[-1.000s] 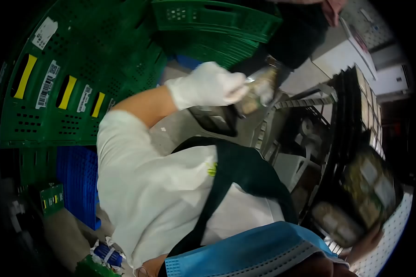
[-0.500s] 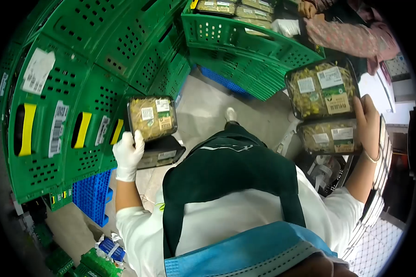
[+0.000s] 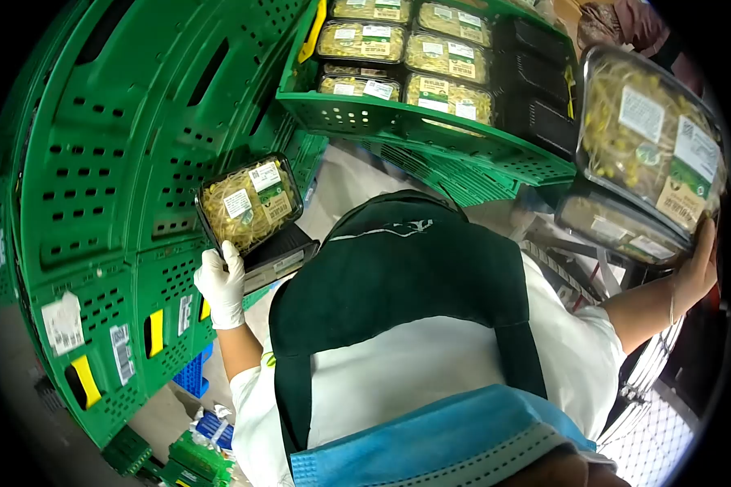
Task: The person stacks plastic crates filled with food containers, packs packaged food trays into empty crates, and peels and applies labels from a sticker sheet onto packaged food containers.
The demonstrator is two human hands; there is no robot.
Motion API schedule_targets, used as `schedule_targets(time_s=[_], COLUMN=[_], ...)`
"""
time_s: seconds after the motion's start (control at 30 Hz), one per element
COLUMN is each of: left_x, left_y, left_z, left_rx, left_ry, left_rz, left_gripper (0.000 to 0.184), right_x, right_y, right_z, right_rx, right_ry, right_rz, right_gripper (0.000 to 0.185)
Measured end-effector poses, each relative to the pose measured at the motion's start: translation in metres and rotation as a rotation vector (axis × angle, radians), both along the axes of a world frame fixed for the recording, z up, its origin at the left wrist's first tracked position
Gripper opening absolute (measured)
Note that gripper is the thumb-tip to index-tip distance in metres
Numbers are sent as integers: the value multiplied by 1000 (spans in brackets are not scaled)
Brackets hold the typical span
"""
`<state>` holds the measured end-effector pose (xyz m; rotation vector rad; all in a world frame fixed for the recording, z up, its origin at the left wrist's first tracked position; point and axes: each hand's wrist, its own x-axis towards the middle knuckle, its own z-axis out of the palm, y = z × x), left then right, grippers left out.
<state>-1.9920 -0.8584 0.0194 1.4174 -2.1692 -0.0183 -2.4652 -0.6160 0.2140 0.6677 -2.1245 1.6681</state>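
Note:
My left hand [image 3: 222, 284], in a white glove, grips the near edge of a black tray of sprouts [image 3: 252, 201] under clear film with white and green labels. Another black tray [image 3: 283, 261] is just beneath it. On the right, my bare right hand [image 3: 695, 261] is closed on a larger-looking tray of sprouts [image 3: 651, 138], with a second tray [image 3: 621, 227] below it. Ahead, a green crate [image 3: 430, 122] holds several sprout packs [image 3: 451, 57] and a stack of black trays [image 3: 536, 81] on its right side.
Tall stacked green crates [image 3: 89, 195] with yellow handles line the left. A blue crate [image 3: 191, 375] and a blue bundle [image 3: 214, 428] lie low on the left. Another person's patterned sleeve [image 3: 613, 24] shows at the top right. A white mesh surface [image 3: 646, 438] is at the lower right.
The view has shifted toward the crate ahead, showing more packs. Both hands, first blurred or partly out of view, now show holding trays; the right hand's trays have risen and come closer to the camera.

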Motion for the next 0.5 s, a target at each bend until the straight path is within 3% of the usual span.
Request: schedule_targets(time_s=[0.17,0.2,0.23,0.3,0.37,0.5], left_x=[-16,-17,-19,-21,-21,-22], left_y=[-42,-50,-58,-71,-80,-83], left_z=[3,5,7,8,7,8], left_rx=[27,59,87,42,49,44], left_ry=[76,59,42,-2,12,-13], left_rz=[-95,-109,-117,-161,-208,-259], left_gripper=[35,35,35,31,31,31], right_x=[9,2,3,9,-18,-23], right_y=[-24,-18,-15,-19,0,-93], right_z=[19,12,10,8,-24,-41], right_rx=[312,-7,2,254,-3,255], right_ry=[497,359,351,311,107,363], right_rz=[-376,-17,-28,-330,-59,37], right_gripper=[23,16,16,19,20,24])
